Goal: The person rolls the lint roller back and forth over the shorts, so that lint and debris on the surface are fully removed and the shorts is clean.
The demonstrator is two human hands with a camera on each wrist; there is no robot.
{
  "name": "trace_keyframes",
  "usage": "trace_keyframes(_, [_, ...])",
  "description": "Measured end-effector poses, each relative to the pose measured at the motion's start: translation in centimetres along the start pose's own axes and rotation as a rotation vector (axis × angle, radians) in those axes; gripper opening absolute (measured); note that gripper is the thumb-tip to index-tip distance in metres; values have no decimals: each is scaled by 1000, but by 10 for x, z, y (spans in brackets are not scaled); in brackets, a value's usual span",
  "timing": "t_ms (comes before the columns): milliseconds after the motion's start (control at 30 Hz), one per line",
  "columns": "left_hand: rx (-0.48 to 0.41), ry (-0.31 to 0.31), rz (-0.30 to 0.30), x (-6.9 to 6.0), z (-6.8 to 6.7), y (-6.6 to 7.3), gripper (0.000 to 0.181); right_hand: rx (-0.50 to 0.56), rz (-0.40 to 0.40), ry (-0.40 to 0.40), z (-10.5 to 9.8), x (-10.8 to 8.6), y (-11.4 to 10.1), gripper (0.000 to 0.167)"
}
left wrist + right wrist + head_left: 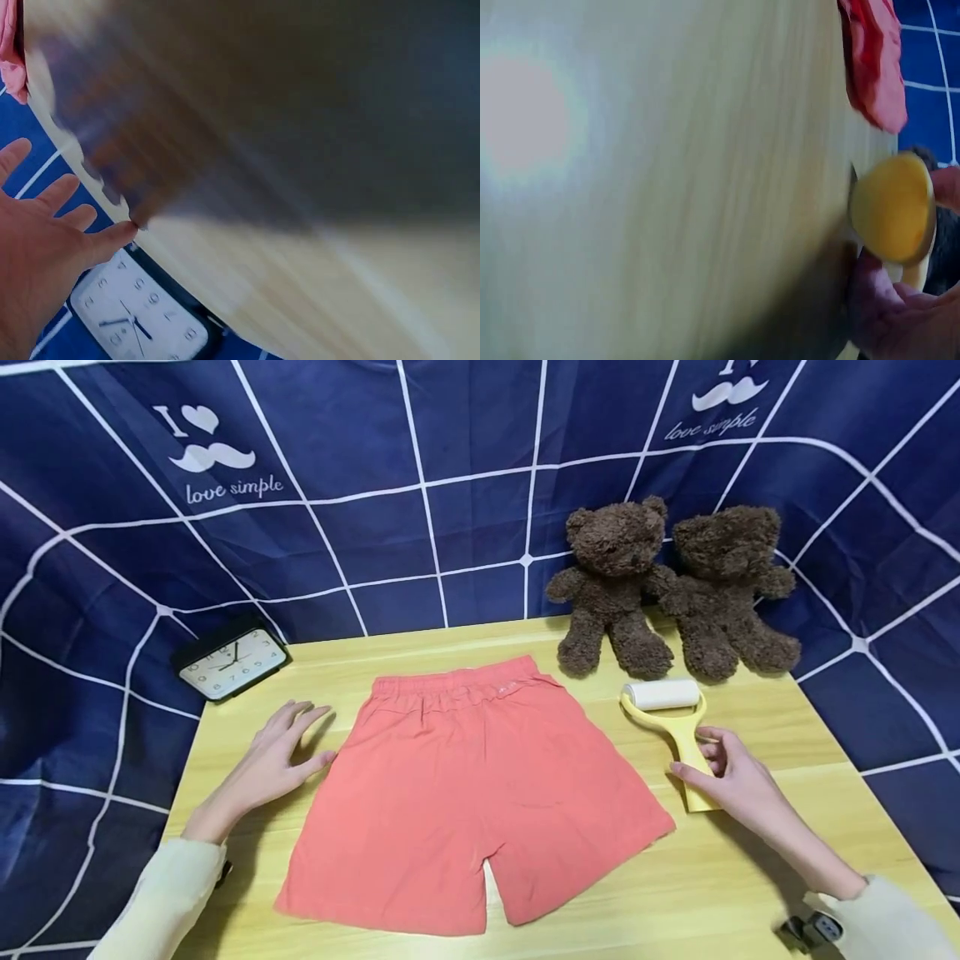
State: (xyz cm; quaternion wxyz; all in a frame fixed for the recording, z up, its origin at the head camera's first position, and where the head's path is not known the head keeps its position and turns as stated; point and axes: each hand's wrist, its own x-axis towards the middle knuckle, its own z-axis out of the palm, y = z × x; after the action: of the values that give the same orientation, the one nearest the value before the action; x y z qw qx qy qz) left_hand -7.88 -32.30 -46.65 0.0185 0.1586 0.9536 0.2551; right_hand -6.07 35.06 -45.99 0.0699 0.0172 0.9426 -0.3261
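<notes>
Coral shorts [465, 785] lie flat on the wooden table, waistband toward the back. Just left of them the left hand [279, 753] hovers with fingers spread, its thumb tip by the shorts' left edge; in the left wrist view that hand [52, 247] holds nothing. On the right, the right hand [738, 781] grips the yellow handle of a lint roller [686, 735], thumb on one side and fingers on the other, with the white roller end pointing away. In the right wrist view the handle's end [892, 210] shows between thumb and fingers of the right hand [907, 315].
Two brown teddy bears [618, 585] [731, 593] sit side by side at the back right, behind the roller. A black-framed clock [234, 662] stands at the back left corner. Blue cloth with white lines [480, 510] hangs around the wooden table [645, 902].
</notes>
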Motion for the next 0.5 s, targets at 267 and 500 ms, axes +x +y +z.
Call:
trace_keyframes(267, [-12, -76, 37, 36, 2, 0, 67, 135, 9, 32, 16, -13, -13, 72])
trace_keyframes(500, [-23, -135, 40, 51, 2, -2, 72, 139, 6, 181, 17, -31, -31, 63])
